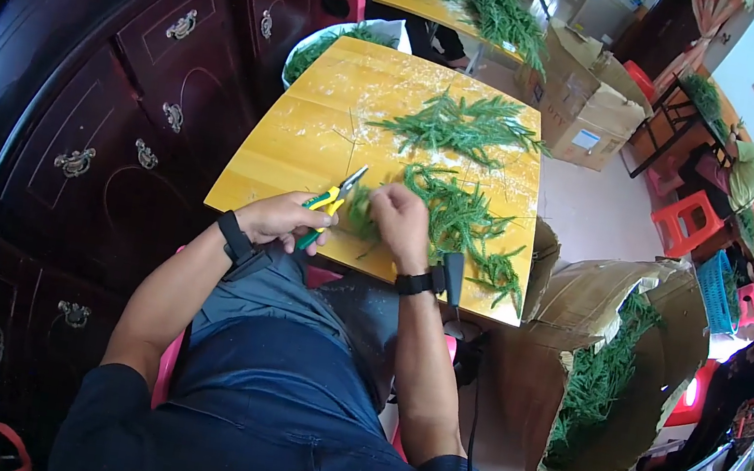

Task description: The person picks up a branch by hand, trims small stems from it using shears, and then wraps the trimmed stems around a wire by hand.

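Observation:
In my left hand, fingers wrapped round them, are pliers with yellow and green handles and a grey metal nose pointing up and away. Close by on the right, my right hand is closed, fingertips bent inward at a green artificial sprig, which looks slightly smeared. Part of that sprig lies hidden behind the fingers. Beside my right hand spreads a pile of green sprigs on the yellow table. Farther back on the same table lies a second green pile.
Right of the table stands an open cardboard box holding greenery; another box stands beyond it. Dark drawers line the left side. A white sack of greenery sits behind the table. Several people work nearby, with red stools around.

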{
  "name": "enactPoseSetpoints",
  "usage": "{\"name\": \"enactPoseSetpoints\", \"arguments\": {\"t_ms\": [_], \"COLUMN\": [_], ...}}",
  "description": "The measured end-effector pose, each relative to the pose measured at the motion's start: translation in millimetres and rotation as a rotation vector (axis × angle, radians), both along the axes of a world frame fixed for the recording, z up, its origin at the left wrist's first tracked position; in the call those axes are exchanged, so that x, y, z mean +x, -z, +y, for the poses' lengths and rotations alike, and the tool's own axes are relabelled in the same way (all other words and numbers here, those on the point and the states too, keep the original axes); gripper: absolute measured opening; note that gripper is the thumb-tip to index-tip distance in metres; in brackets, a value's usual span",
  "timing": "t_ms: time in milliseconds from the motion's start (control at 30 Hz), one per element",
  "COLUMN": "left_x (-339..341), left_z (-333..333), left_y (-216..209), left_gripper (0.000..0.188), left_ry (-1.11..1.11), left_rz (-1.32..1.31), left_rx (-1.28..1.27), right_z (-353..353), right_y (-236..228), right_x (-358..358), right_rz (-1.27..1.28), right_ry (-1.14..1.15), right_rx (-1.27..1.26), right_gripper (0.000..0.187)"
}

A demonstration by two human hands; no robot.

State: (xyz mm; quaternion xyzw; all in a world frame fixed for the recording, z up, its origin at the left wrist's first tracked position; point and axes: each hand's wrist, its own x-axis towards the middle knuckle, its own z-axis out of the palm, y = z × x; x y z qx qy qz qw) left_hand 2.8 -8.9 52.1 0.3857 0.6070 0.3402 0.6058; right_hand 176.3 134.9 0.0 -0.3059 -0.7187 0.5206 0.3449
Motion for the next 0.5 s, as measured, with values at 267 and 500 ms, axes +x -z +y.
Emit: {"name": "enactPoseSetpoints", "arguments": {"t_ms": [267, 500], "left_x": [-10.4, -12.9], "left_z": [-29.4, -46.6], "left_y": [-0.8, -4.5], "left_gripper": [0.033, 0.032], "left_ry": [-0.094, -0.104], "left_rz": [-0.240, -0.317], "left_rx": [0.096, 0.155], "right_z": [30.1, 18.8], "right_y": [-33.1, -97.4], "right_x": [61.3, 130.6], "right_rz": [0.666, 0.494], "right_ry": [-0.040, 0.194], "right_rx": [-0.534, -0.190], "right_gripper": [0.020, 0.019]}}
